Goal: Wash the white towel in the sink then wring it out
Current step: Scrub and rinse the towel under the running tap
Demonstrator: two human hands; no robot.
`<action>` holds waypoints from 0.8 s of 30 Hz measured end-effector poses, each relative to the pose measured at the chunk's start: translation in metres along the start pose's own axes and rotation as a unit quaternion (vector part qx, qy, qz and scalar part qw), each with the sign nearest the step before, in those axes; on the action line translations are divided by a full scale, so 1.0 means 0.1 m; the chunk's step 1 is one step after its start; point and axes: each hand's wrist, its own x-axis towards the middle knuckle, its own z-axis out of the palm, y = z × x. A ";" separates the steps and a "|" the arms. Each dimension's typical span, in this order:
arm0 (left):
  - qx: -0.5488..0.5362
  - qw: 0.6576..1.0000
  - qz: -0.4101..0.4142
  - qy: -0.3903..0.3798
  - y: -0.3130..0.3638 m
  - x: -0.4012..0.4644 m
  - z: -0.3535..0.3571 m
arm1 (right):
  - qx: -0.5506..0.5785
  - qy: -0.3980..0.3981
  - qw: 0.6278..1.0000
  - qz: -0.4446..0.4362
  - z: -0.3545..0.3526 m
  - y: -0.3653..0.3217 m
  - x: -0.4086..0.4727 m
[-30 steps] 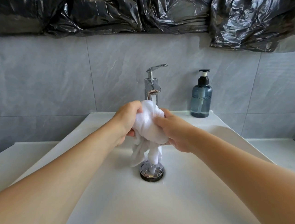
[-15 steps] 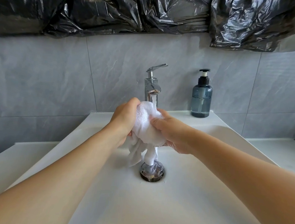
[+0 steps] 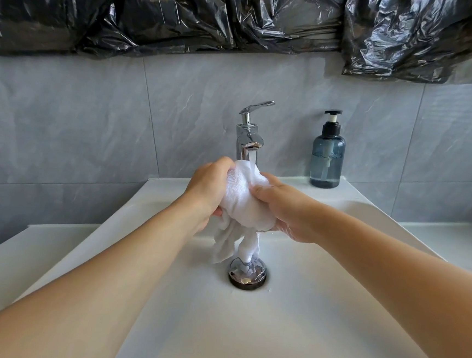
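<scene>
While the water ran: the washing part was under way, and I think the wringing was not yet done.
Done: the white towel (image 3: 243, 201) was wet and under the stream from the tap (image 3: 248, 140).
Left: more rubbing maybe, then turning the tap off and twisting the water out.
Towel place: it was held up over the sink (image 3: 287, 326), right below the spout and above the drain (image 3: 247, 272).
Towel look: it was bunched into a soft white ball, with two wet ends hanging down, one of them almost at the drain.
Left hand (image 3: 208, 189): its fingers were curled round the left side of the bunch.
Right hand (image 3: 286, 209): it squeezed the right side, thumb on top.
Nearby: a blue soap bottle (image 3: 327, 155) stood on the sink's back edge, well apart from the towel.
</scene>
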 end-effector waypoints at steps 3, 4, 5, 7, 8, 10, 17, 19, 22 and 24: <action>-0.001 1.000 0.001 -0.012 -0.01 0.01 0.01 | -0.005 0.004 1.000 -0.004 -0.02 -0.02 -0.02; -0.003 1.000 0.002 -0.016 0.00 0.01 0.02 | -0.005 0.006 1.000 -0.005 -0.02 -0.03 -0.03; -0.004 1.000 0.004 -0.018 0.00 0.01 0.02 | -0.004 0.008 1.000 -0.005 -0.03 -0.03 -0.03; -0.004 1.000 0.007 -0.019 0.00 0.00 0.03 | 0.002 0.009 1.000 -0.004 -0.03 -0.03 -0.03; -0.004 1.000 0.007 -0.019 0.00 0.00 0.03 | 0.002 0.010 1.000 -0.003 -0.03 -0.03 -0.02; -0.004 1.000 0.007 -0.018 0.00 0.00 0.03 | 0.001 0.011 1.000 -0.002 -0.02 -0.03 -0.02; -0.005 1.000 0.005 -0.020 -0.01 0.01 0.02 | -0.010 0.012 1.000 -0.009 -0.03 -0.02 -0.01; -0.005 1.000 0.005 -0.021 -0.01 0.01 0.02 | -0.008 0.012 1.000 -0.010 -0.03 -0.02 -0.01; -0.007 1.000 0.004 -0.024 -0.01 0.01 0.02 | -0.008 0.013 1.000 -0.011 -0.02 -0.02 0.00; -0.007 1.000 0.003 -0.023 -0.01 0.01 0.02 | -0.006 0.014 1.000 -0.010 -0.02 -0.02 0.01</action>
